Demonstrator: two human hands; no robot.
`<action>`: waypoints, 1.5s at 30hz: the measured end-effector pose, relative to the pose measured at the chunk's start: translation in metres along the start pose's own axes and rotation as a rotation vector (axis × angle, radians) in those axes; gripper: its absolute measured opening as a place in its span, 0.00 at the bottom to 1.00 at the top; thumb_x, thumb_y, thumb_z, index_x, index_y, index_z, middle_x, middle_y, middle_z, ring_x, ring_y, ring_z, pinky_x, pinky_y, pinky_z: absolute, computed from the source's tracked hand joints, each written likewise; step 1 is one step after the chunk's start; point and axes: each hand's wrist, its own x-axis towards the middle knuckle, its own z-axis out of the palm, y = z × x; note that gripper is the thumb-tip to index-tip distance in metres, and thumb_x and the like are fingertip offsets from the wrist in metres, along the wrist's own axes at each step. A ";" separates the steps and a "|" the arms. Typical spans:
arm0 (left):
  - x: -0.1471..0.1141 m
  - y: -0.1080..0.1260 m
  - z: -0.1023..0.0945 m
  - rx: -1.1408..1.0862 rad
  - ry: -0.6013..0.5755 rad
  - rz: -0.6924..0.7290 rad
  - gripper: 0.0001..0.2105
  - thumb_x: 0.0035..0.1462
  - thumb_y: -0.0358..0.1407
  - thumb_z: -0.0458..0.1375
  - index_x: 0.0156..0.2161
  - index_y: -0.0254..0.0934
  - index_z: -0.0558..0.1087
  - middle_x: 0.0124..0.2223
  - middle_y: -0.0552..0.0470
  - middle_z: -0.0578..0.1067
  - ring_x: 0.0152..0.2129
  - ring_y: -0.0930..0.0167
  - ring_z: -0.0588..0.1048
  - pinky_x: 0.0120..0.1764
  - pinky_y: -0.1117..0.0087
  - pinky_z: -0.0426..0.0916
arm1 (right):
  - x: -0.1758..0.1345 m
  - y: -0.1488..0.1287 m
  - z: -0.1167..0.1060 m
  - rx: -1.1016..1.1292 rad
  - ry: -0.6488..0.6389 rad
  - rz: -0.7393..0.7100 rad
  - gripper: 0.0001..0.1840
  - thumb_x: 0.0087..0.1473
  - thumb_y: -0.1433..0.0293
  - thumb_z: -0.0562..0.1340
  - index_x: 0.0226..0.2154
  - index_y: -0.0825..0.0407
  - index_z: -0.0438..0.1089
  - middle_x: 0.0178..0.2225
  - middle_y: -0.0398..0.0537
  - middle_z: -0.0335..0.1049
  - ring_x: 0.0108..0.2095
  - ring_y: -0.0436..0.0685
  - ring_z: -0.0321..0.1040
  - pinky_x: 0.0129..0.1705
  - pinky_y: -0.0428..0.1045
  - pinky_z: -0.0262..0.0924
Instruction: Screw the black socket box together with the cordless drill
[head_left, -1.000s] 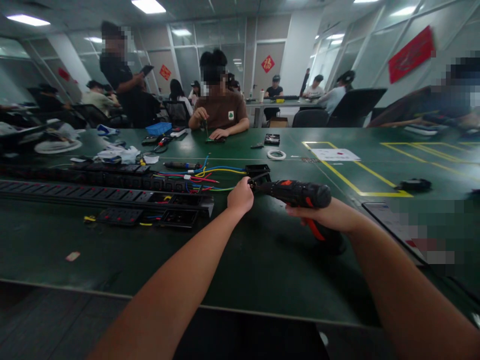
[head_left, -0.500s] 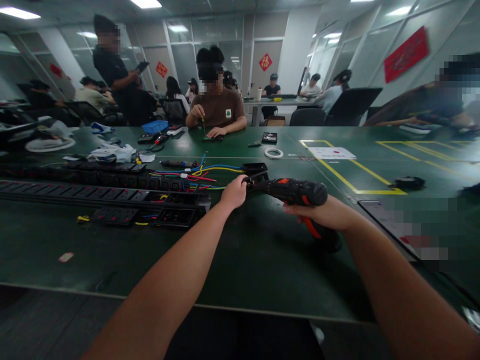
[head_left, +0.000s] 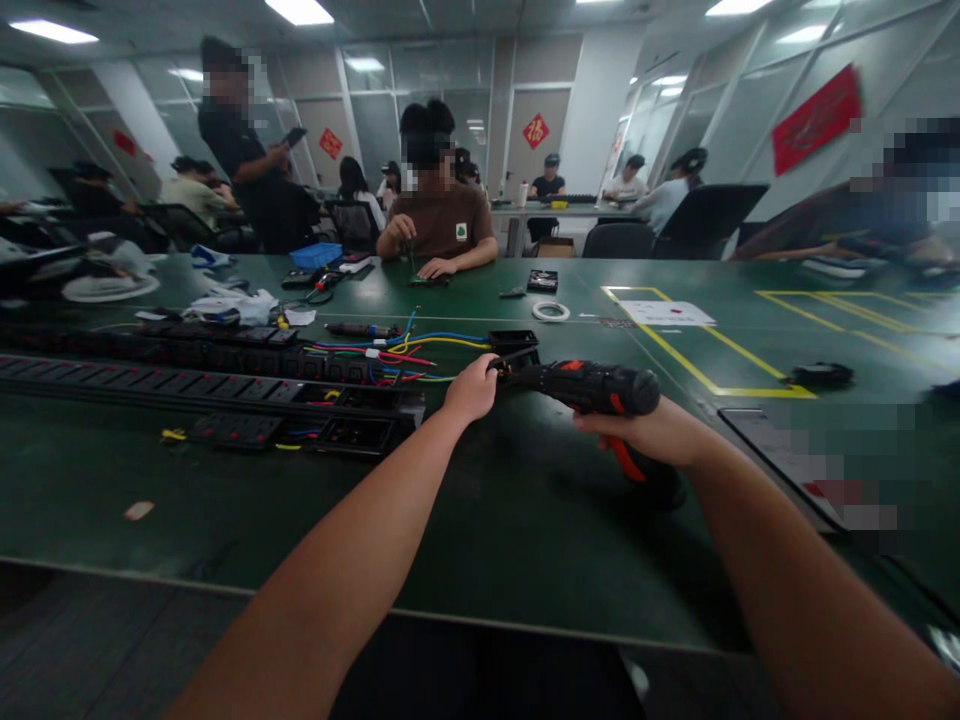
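Observation:
My right hand [head_left: 651,428] is wrapped round the grip of a black and orange cordless drill [head_left: 592,386], which lies level and points left. Its tip meets a small black frame-like part [head_left: 528,360] that my left hand [head_left: 474,388] pinches at its near left side. The exact contact between tip and part is too dark to make out. Just behind stands a black rectangular housing [head_left: 513,339], with blue and yellow wires [head_left: 442,337] running to it from the left. Long black socket strips [head_left: 187,385] lie left of my left hand.
A tablet-like device [head_left: 780,465] lies at the right, near my right forearm. Behind my hands is a white ring [head_left: 551,312], and a paper sheet [head_left: 667,313] lies within yellow tape lines. Across the table [head_left: 225,530] a person in brown [head_left: 442,225] works on a small part.
The whole view has shifted slightly, so things sit a little lower and further right. Both hands keep their hold on the drill and the black part.

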 end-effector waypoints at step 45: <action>0.008 -0.012 0.004 -0.118 -0.006 0.000 0.20 0.71 0.37 0.47 0.62 0.40 0.72 0.44 0.46 0.82 0.34 0.66 0.79 0.43 0.68 0.70 | 0.003 0.005 -0.001 0.033 -0.042 0.006 0.21 0.43 0.57 0.74 0.38 0.50 0.75 0.33 0.46 0.75 0.27 0.56 0.70 0.30 0.53 0.69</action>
